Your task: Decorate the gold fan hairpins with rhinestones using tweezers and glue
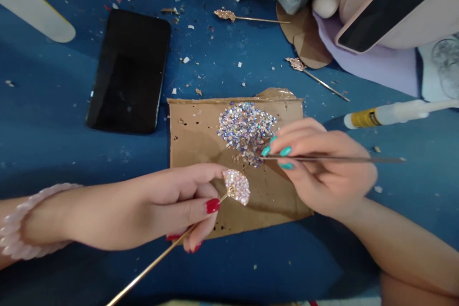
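My left hand [172,205] pinches the golden stem of a hair stick [150,267] between thumb and fingers. The stick's fan-shaped head [236,185] is covered in pale pink, glittering chips and sits just past my fingertips, over a piece of cardboard [201,153]. In my right hand [322,162], closed fingers grip a thin, straight metal tool [344,158]. Its tip touches or hovers at the lower right edge of a pile of small blue, white and silver chips [245,124] on the cardboard; contact is hard to tell.
A black phone [129,71] lies left of the cardboard. Two more decorated sticks [258,19] [322,83] rest behind it. At right is a glue bottle [380,114]; a pink device [380,5] stands at the back right. Scraps dot the blue table [46,138].
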The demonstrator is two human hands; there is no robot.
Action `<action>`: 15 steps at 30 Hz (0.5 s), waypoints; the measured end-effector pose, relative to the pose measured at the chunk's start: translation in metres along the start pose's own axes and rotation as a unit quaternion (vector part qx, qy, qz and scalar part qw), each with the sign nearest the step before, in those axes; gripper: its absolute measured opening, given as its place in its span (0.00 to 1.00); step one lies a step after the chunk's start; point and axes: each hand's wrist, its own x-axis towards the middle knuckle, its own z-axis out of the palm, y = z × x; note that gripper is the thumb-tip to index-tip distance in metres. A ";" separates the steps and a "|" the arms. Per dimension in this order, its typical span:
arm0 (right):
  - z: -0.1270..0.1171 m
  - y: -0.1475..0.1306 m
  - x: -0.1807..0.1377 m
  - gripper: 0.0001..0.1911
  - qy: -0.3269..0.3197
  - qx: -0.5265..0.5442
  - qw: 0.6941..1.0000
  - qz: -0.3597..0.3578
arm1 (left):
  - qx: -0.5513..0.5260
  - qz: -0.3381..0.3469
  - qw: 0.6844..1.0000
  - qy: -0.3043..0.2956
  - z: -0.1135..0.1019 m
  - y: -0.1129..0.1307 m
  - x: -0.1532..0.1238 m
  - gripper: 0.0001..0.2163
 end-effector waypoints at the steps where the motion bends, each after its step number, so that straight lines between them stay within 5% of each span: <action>1: 0.001 0.003 -0.001 0.06 0.008 -0.015 1.000 0.014 | -0.003 0.004 1.000 0.003 0.000 -0.001 0.000 0.18; 15: 0.002 0.011 -0.004 0.05 -0.055 -0.117 0.991 0.031 | -0.002 -0.025 1.000 0.013 -0.001 -0.001 -0.002 0.14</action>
